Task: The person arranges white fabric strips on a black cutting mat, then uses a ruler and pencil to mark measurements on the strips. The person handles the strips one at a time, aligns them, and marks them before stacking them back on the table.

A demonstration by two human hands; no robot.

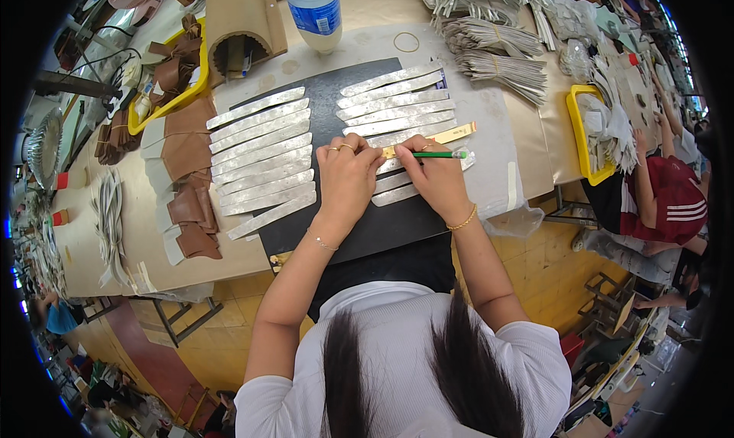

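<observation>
Left hand: bent over the inner edge of the right column, palm down (348, 180); grip narrow, fingertips at the near end of the yellow strip; cannot tell whether they pinch it or only press.
Right hand: palm down just beside the left (436, 174); grip holds the green pencil (440, 154) along the top of the hand, pale end pointing right; point hidden by the fingers.
Yellow strip: narrow, ruler-like (457, 133), slanting up to the right over the grey strips (397, 102) of the right column, its near end between the 2 hands; probably pinned from both sides so it does not slide.
Left column: more grey strips (264, 149), lying nearly parallel, seemingly spread so each stays in view and easy to reach.
Black board: under much of the 2 columns (325, 105), likely as a flat backing on the worktop (544, 136).
Arms: both come up from the lower edge, elbows out, forearms converging; wrists low, 1 bracelet on each. Pose looks suited to steady, close finger work.
Surroundings: bottle (315, 17) beyond the board; tied bundles (501, 67) far right; brown pieces (195, 209) left, probably set aside to leave the middle for the columns.
</observation>
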